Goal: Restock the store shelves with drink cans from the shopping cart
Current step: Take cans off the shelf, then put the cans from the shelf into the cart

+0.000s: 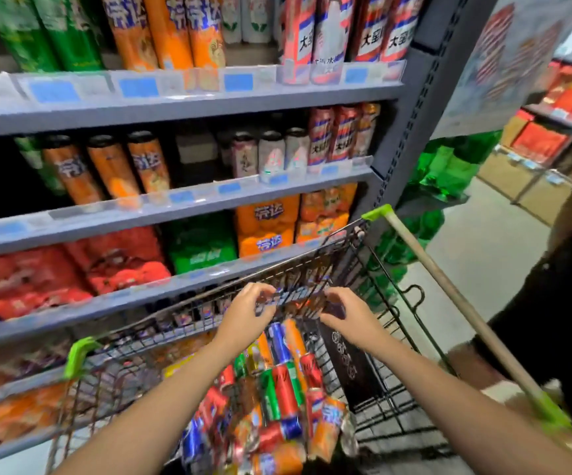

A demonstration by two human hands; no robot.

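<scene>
While the drink cans (pixel 284 392) lie jumbled along the floor of the shopping cart (pixel 82 354), the left hand (pixel 246 313) and right hand (pixel 349 320) hover above its far edge, fingers curled, holding nothing. Stiff, smooth and probably heavy when full, each can wants a grip round its middle before going to the shelves (pixel 181 204) beyond.

Bare forearms, no sleeves visible; possibly dark top at right.
</scene>
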